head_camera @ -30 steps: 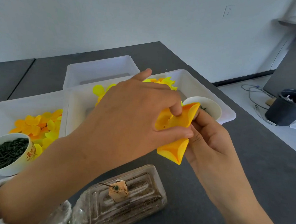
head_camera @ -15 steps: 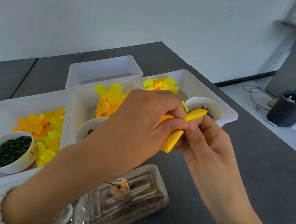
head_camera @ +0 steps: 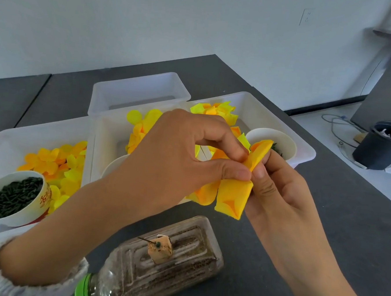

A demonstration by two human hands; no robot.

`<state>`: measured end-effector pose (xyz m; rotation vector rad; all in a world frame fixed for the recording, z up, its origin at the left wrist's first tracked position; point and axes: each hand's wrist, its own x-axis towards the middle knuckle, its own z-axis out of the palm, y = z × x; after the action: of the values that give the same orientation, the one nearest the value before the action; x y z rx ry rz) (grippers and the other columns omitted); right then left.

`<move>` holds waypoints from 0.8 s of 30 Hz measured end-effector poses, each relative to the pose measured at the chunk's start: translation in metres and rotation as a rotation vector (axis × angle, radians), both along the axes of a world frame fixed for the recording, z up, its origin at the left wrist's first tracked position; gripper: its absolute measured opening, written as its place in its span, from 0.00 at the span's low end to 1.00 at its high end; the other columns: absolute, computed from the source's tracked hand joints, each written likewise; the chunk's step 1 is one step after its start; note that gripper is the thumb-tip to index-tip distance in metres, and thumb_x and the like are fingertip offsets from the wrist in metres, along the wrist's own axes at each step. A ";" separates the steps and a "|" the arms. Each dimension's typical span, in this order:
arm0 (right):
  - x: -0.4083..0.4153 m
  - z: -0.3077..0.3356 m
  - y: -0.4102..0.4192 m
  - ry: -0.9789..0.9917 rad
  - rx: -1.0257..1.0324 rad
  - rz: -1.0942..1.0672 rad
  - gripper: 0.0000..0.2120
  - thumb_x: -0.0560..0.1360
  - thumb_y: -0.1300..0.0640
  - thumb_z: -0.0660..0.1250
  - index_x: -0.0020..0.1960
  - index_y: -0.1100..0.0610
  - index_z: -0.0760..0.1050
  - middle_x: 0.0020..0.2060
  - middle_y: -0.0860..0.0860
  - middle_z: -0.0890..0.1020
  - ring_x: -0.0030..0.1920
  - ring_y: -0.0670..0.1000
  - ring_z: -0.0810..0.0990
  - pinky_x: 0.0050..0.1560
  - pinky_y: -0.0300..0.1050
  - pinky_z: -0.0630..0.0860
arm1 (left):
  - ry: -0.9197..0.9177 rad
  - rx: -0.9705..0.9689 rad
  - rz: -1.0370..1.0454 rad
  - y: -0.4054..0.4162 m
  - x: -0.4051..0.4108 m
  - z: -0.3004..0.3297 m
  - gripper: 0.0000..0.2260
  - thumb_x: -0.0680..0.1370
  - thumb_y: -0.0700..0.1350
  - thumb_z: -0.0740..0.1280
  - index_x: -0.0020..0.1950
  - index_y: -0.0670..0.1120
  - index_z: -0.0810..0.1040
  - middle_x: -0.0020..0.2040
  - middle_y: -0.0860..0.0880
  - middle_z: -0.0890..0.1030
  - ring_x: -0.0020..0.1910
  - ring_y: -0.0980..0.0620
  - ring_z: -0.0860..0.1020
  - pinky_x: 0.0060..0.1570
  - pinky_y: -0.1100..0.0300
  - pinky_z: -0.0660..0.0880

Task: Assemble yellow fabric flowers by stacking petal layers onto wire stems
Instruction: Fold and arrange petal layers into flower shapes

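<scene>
Nearest lay a bottle (head_camera: 159, 267) on its side, a cork (head_camera: 160, 251) on it. Above it, the left hand (head_camera: 177, 160) and right hand (head_camera: 276, 189) both pinched a folded yellow petal (head_camera: 235, 196) between thumb and fingers. Beyond stood trays (head_camera: 283, 121) of petals and a bowl (head_camera: 15, 196).

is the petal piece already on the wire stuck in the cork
No, both the left hand and right hand pinch the yellow petal above the table, well apart from the cork with its wire.

White wall (head_camera: 152, 19), dark table (head_camera: 346, 214)
</scene>
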<state>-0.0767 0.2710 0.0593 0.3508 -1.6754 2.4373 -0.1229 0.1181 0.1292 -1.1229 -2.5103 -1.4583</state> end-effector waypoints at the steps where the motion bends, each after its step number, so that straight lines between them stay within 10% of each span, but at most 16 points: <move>1: 0.000 0.000 0.001 0.006 -0.003 0.008 0.20 0.76 0.52 0.60 0.51 0.72 0.68 0.43 0.70 0.72 0.44 0.62 0.71 0.48 0.62 0.68 | 0.003 -0.005 -0.008 0.000 0.000 0.001 0.06 0.68 0.50 0.75 0.42 0.51 0.84 0.42 0.55 0.85 0.46 0.56 0.83 0.50 0.61 0.77; 14: 0.001 0.000 0.003 0.020 -0.018 0.039 0.20 0.77 0.53 0.60 0.52 0.72 0.67 0.43 0.61 0.75 0.45 0.58 0.73 0.47 0.54 0.72 | 0.129 -0.105 0.050 0.005 0.004 0.007 0.09 0.66 0.55 0.74 0.41 0.52 0.85 0.41 0.56 0.84 0.45 0.55 0.82 0.48 0.53 0.76; 24: 0.001 -0.002 0.008 0.016 -0.045 0.058 0.20 0.77 0.53 0.61 0.52 0.73 0.67 0.45 0.73 0.70 0.47 0.63 0.70 0.50 0.62 0.68 | 0.072 -0.103 -0.032 0.007 -0.002 0.010 0.08 0.66 0.54 0.75 0.41 0.51 0.84 0.41 0.54 0.84 0.45 0.51 0.82 0.48 0.52 0.76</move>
<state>-0.0758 0.2786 0.0570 0.4166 -1.6229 2.5027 -0.1254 0.1249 0.1396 -1.2141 -2.5553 -1.2838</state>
